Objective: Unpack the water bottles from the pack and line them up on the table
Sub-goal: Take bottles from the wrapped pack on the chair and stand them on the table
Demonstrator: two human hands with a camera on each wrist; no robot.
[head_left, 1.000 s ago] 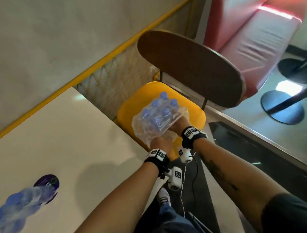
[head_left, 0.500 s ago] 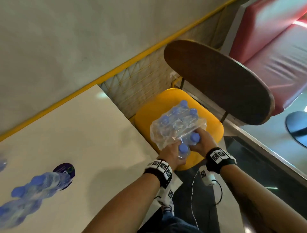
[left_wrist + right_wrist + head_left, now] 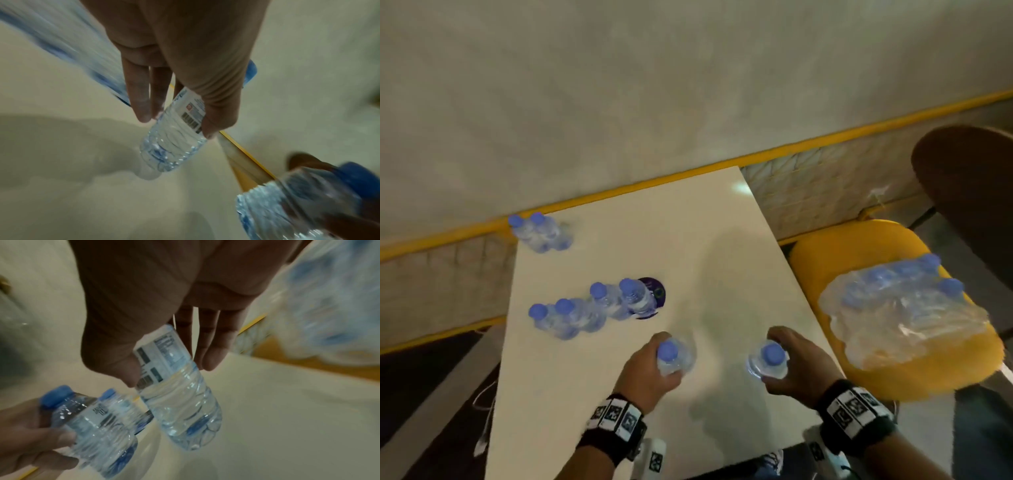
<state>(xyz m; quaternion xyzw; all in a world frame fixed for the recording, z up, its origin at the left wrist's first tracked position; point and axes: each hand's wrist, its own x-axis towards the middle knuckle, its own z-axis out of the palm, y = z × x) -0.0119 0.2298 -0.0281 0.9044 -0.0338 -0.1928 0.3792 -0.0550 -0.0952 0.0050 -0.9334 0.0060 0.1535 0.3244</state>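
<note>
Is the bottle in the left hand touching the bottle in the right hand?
Apart. The head view shows bare table between the left hand's bottle and the right hand's bottle; each hand, left hand and right hand, grips its own.

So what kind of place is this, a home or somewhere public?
Probably a cafe or canteen, though that is a guess: a plain pale table set against a wall, a yellow-seated chair beside it, and a yellow rail along the wall.
</note>
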